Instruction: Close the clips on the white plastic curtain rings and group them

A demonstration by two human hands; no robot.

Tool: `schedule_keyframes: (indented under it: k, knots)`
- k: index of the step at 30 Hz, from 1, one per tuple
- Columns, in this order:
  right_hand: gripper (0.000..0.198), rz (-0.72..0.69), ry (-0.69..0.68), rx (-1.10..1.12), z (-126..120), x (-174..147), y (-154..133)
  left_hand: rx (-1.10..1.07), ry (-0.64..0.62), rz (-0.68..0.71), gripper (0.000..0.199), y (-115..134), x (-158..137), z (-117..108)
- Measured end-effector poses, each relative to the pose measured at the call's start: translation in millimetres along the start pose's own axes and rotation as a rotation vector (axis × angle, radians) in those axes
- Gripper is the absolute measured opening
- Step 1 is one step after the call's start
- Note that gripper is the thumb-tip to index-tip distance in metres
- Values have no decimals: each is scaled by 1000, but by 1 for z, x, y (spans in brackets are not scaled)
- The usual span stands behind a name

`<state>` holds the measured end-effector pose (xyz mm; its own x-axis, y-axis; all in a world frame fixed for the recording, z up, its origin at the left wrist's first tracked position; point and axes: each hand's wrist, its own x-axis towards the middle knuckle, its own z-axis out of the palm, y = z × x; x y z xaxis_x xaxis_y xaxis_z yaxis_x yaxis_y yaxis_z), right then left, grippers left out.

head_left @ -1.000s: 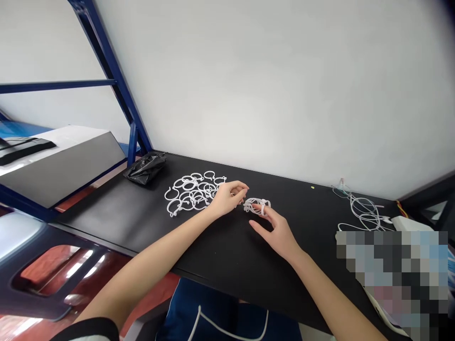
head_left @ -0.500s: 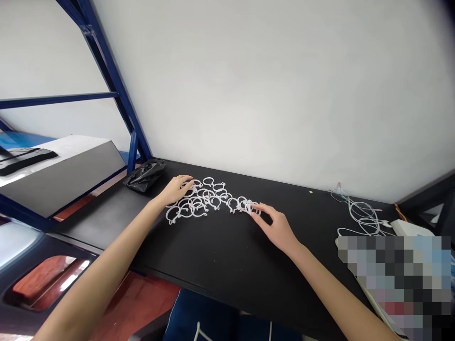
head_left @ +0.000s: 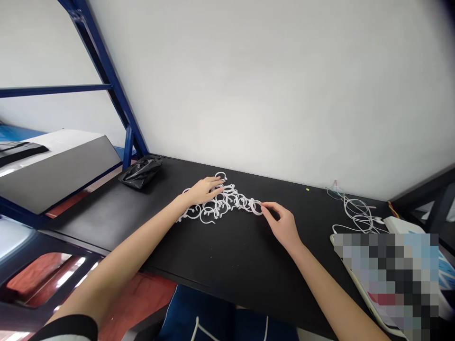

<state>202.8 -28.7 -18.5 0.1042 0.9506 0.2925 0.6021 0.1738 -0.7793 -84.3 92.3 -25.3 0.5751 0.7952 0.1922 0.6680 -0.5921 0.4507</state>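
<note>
Since half a second ago the left hand (head_left: 205, 190) has swept right over the pile of white rings (head_left: 219, 204), and the rings on that side have come with it, now bunched tighter. The right hand (head_left: 285, 226) has barely shifted, but its thumb and index have closed up.

Left: palm down, fingers extended, thumb apart, pressed over the upper part of the pile. I see no grasp; what's under the palm is hidden from me.

Right: thumb and index tips together in a pinch on the near-right edge of the end rings (head_left: 257, 213). Other fingers curled behind; I can't make them out.

Pile sits mid-table on the black table (head_left: 213, 258), rings overlapping, running from left of the left wrist out to the right fingertips. One ring (head_left: 221, 174) pokes out beyond the left fingertips, toward the wall (head_left: 231, 85).

Around it: black plastic bag (head_left: 141, 173) at the far left corner, tangled white cable (head_left: 356, 214) well apart on the right, pixelated item (head_left: 393, 277) nearer me there.
</note>
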Motion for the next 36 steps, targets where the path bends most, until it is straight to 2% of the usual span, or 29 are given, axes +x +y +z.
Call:
schedule_keyframes:
  k: [5, 9, 12, 17, 20, 23, 24, 27, 29, 32, 36]
  knots:
    - [27, -37, 28, -30, 0, 0, 0, -47, -40, 104, 54, 30, 4, 8]
    - [25, -56, 29, -56, 0, 0, 0, -121, -29, 95, 51, 43, 5, 3]
    - [24, -55, 24, -87, -1, 2, 3, -154, 17, 33, 50, 31, 1, -8]
    - [25, -21, 25, -127, -2, 4, 8, -181, 123, -182, 44, -13, -14, -26]
    - [25, -28, 28, -133, -2, 3, 8, -187, 62, -230, 43, -27, -22, -37]
    - [25, -42, 28, -146, -1, 1, 6, -219, 0, -244, 49, -24, -28, -47]
    - [25, -45, 28, -149, 0, 1, 5, -246, -69, -228, 53, -20, -29, -51]
    - [24, -53, 35, -146, 1, 0, 5, -230, -305, -135, 83, -8, -34, -58]
    - [23, -56, 31, -138, 2, -1, 6, -190, -380, -120, 104, -4, -36, -60]
    - [22, -50, 23, -124, 3, -2, 5, -185, -381, -121, 111, -5, -37, -58]
    - [21, -52, 21, -113, 4, -2, 3, -195, -334, -126, 99, -5, -32, -44]
